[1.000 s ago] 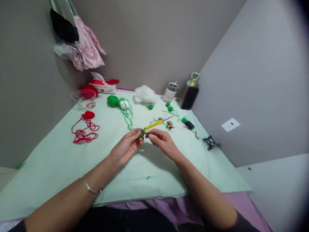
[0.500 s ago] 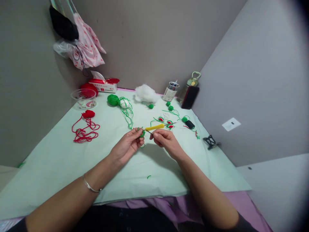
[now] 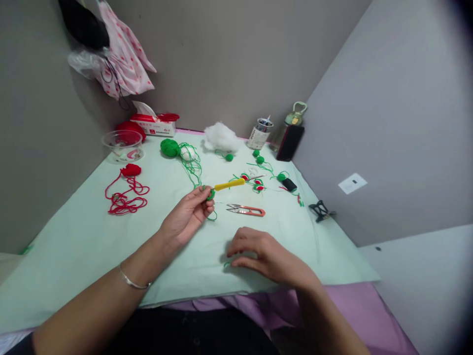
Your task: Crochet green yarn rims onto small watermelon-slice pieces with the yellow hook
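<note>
My left hand pinches a small green crochet piece. A crochet hook with a yellow handle sticks out to the right from it, its metal tip over the small crocheted bits. A green yarn tail hangs below those fingers. Lower on the table, my right hand hovers with fingers curved and thumb apart, holding nothing visible. Close by its thumb lies a short green yarn scrap. Between the hands and the back items rest thread snips with orange handles.
Red yarn lies loose at left by a clear plastic tub. Green yarn, white stuffing, a can of pens, a bottle and a phone stand behind. A black clip is at right.
My right hand has left the crochet piece and moved down towards the yarn scrap. The thread snips now show on the table. My left hand keeps the piece and hook, shifted slightly left.
</note>
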`<state>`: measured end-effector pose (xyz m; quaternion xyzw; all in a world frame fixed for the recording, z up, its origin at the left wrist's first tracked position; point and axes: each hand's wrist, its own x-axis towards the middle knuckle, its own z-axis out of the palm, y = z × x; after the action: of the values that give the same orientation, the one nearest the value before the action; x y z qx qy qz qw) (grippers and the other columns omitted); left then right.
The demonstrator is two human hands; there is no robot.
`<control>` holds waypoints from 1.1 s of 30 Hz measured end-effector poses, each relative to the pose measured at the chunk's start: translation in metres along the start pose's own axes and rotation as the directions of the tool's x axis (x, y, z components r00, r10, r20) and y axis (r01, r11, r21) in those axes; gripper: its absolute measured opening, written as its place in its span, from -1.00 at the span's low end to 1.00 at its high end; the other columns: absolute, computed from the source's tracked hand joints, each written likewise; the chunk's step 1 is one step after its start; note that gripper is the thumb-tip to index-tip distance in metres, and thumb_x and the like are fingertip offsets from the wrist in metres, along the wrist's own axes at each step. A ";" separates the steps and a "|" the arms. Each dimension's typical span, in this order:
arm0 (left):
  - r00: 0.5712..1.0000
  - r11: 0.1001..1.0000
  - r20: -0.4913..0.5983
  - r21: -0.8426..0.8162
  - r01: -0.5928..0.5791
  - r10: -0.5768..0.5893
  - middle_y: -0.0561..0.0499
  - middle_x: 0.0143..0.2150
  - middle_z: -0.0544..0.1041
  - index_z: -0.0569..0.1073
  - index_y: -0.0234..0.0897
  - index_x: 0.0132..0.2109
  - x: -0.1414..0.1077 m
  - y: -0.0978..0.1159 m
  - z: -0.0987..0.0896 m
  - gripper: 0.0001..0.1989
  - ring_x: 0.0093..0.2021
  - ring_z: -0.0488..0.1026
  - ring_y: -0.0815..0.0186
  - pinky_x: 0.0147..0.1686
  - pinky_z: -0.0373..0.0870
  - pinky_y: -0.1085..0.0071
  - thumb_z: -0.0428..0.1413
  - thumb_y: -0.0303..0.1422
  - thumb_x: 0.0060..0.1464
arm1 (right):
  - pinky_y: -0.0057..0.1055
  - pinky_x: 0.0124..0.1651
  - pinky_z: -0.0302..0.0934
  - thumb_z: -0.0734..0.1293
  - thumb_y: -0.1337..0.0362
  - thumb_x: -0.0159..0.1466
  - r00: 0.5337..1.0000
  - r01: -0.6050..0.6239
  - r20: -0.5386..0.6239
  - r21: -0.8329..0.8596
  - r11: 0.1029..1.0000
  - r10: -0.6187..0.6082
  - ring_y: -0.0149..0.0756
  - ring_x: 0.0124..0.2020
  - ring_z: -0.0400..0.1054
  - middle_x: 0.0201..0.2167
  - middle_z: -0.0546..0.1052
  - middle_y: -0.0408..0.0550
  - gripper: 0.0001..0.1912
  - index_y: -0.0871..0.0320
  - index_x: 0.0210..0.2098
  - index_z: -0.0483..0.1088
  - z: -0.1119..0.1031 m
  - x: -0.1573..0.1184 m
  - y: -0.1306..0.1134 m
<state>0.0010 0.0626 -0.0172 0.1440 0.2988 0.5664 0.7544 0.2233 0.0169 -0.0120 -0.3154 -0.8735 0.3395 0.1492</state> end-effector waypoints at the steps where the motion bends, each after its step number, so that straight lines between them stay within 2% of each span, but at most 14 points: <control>1: 1.000 1.000 -0.001 0.003 0.002 -0.002 0.05 -0.41 0.48 0.53 -0.42 -0.27 0.000 0.000 0.000 -0.82 -0.50 0.46 0.49 -0.50 0.48 0.62 0.09 -0.62 0.32 | -0.42 -0.07 0.32 0.37 0.20 0.44 1.000 -0.011 0.027 -0.040 0.999 0.012 -0.31 -0.15 0.45 -0.17 0.54 -0.04 -0.84 0.11 -0.07 0.53 0.004 -0.002 -0.004; 5: 1.000 1.000 0.007 0.012 0.003 -0.003 0.05 -0.41 0.48 0.52 -0.42 -0.27 0.000 0.001 0.000 -0.80 -0.50 0.46 0.49 -0.50 0.47 0.62 0.07 -0.64 0.32 | -0.38 -0.16 0.27 0.26 0.32 0.50 0.995 0.022 0.101 -0.350 0.936 0.014 -0.27 -0.22 0.38 -0.24 0.50 -0.05 -0.83 0.14 -0.17 0.49 0.020 -0.001 -0.009; 8: 1.000 1.000 0.016 0.020 0.002 -0.002 0.04 -0.40 0.48 0.52 -0.41 -0.27 0.000 0.001 0.000 -0.79 -0.49 0.46 0.48 -0.49 0.48 0.62 0.06 -0.63 0.33 | -0.38 -0.20 0.26 0.25 0.39 0.48 0.995 0.051 0.100 -0.436 0.898 -0.008 -0.29 -0.27 0.37 -0.29 0.50 -0.06 -0.82 0.15 -0.23 0.46 0.017 0.003 0.000; 11: 1.000 1.000 0.024 0.024 0.002 -0.002 0.04 -0.39 0.47 0.52 -0.41 -0.26 0.001 0.000 -0.001 -0.80 -0.49 0.45 0.49 -0.49 0.47 0.62 0.06 -0.61 0.33 | -0.45 -0.18 0.29 0.31 0.43 0.41 0.993 -0.105 -0.098 -0.431 0.896 0.069 -0.32 -0.26 0.44 -0.27 0.56 -0.08 -0.86 0.12 -0.20 0.50 -0.010 0.004 0.021; 13: 1.000 1.000 0.028 0.025 -0.001 0.001 0.06 -0.39 0.46 0.52 -0.41 -0.26 0.001 0.000 -0.002 -0.82 -0.50 0.43 0.50 -0.50 0.46 0.62 0.08 -0.61 0.33 | -0.43 -0.18 0.30 0.31 0.42 0.39 0.931 -0.317 -0.312 -0.438 0.841 0.189 -0.30 -0.27 0.47 -0.25 0.59 -0.07 -0.85 0.10 -0.20 0.51 -0.033 0.002 0.038; 15: 1.000 1.000 0.028 0.029 -0.005 0.004 0.06 -0.38 0.46 0.52 -0.40 -0.26 0.001 0.000 -0.003 -0.83 -0.50 0.43 0.50 -0.50 0.46 0.62 0.10 -0.60 0.31 | -0.32 -0.17 0.29 0.17 0.50 0.39 0.843 -0.465 -0.483 -0.433 0.772 0.236 -0.15 -0.17 0.49 -0.08 0.59 0.16 -0.68 0.18 0.01 0.48 -0.053 -0.002 0.054; 17: 1.000 0.999 0.027 0.040 -0.009 0.007 0.06 -0.37 0.46 0.53 -0.40 -0.26 0.002 0.000 -0.004 -0.85 -0.48 0.44 0.50 -0.48 0.46 0.62 0.12 -0.60 0.30 | -0.26 -0.17 0.29 0.17 0.52 0.35 0.783 -0.542 -0.566 -0.417 0.730 0.259 -0.03 -0.08 0.49 0.09 0.53 0.31 -0.56 0.22 0.17 0.41 -0.064 -0.005 0.064; 19: 1.000 0.998 0.027 0.059 -0.013 0.011 0.06 -0.37 0.46 0.53 -0.39 -0.26 0.002 0.000 -0.004 -0.88 -0.47 0.44 0.50 -0.47 0.46 0.62 0.15 -0.59 0.27 | -0.26 -0.17 0.29 0.22 0.48 0.35 0.773 -0.553 -0.573 -0.398 0.731 0.273 -0.02 -0.08 0.51 0.07 0.57 0.25 -0.60 0.17 0.12 0.46 -0.063 -0.007 0.065; 22: 0.999 0.994 0.040 0.106 -0.029 0.025 0.08 -0.36 0.46 0.55 -0.38 -0.26 -0.002 -0.002 -0.001 -0.93 -0.46 0.43 0.49 -0.45 0.45 0.61 0.22 -0.56 0.22 | -0.32 -0.17 0.33 0.28 0.34 0.41 0.809 -0.495 -0.519 -0.351 0.795 0.275 -0.18 -0.23 0.54 -0.14 0.67 0.01 -0.78 0.07 -0.03 0.54 -0.045 -0.004 0.049; 24: 0.997 0.988 0.065 0.150 -0.043 0.034 0.09 -0.35 0.46 0.57 -0.37 -0.26 -0.009 -0.006 0.003 -0.95 -0.45 0.41 0.49 -0.44 0.43 0.60 0.27 -0.53 0.19 | -0.39 -0.21 0.36 0.32 0.24 0.43 0.839 -0.412 -0.484 -0.267 0.871 0.248 -0.31 -0.33 0.51 -0.19 0.67 -0.08 -0.74 0.03 0.09 0.49 -0.026 0.000 0.031; 26: 0.994 0.978 0.104 0.204 -0.051 0.030 0.08 -0.35 0.47 0.59 -0.37 -0.27 -0.021 -0.012 0.007 -0.95 -0.43 0.39 0.48 -0.42 0.42 0.59 0.31 -0.49 0.17 | -0.37 -0.18 0.39 0.37 0.19 0.41 0.832 -0.187 -0.519 0.067 0.980 0.195 -0.33 -0.35 0.48 -0.18 0.64 -0.07 -0.68 0.05 0.14 0.47 -0.007 0.005 0.011; 29: 0.978 0.922 0.208 0.373 -0.099 0.020 0.08 -0.36 0.48 0.58 -0.34 -0.30 -0.041 -0.024 0.007 -0.88 -0.38 0.38 0.44 -0.37 0.38 0.56 0.33 -0.40 0.18 | -0.39 -0.18 0.40 0.45 0.17 0.35 0.760 0.053 -0.606 0.418 0.907 0.235 -0.33 -0.30 0.48 -0.26 0.59 -0.12 -0.63 -0.01 0.13 0.50 0.020 0.012 -0.012; 31: 0.965 0.860 0.259 0.483 -0.166 0.041 0.10 -0.35 0.50 0.58 -0.27 -0.26 -0.052 -0.031 0.003 -0.87 -0.35 0.39 0.42 -0.29 0.38 0.53 0.29 -0.32 0.24 | -0.42 -0.25 0.38 0.45 0.18 0.35 0.718 0.157 -0.644 0.518 0.841 0.263 -0.36 -0.35 0.46 -0.33 0.56 -0.13 -0.81 0.00 -0.05 0.61 0.034 0.015 -0.019; 33: 0.964 0.827 0.261 0.528 -0.194 0.059 0.12 -0.34 0.50 0.57 -0.22 -0.23 -0.059 -0.036 -0.003 -0.86 -0.33 0.40 0.41 -0.25 0.36 0.50 0.26 -0.26 0.28 | -0.44 -0.29 0.38 0.47 0.19 0.33 0.706 0.222 -0.649 0.583 0.782 0.284 -0.38 -0.39 0.45 -0.37 0.54 -0.13 -0.90 0.03 -0.22 0.66 0.043 0.018 -0.022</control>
<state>0.0163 -0.0050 -0.0219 0.4393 0.3477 0.4850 0.6715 0.1793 -0.0050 -0.0276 -0.3687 -0.5787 0.4628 0.5613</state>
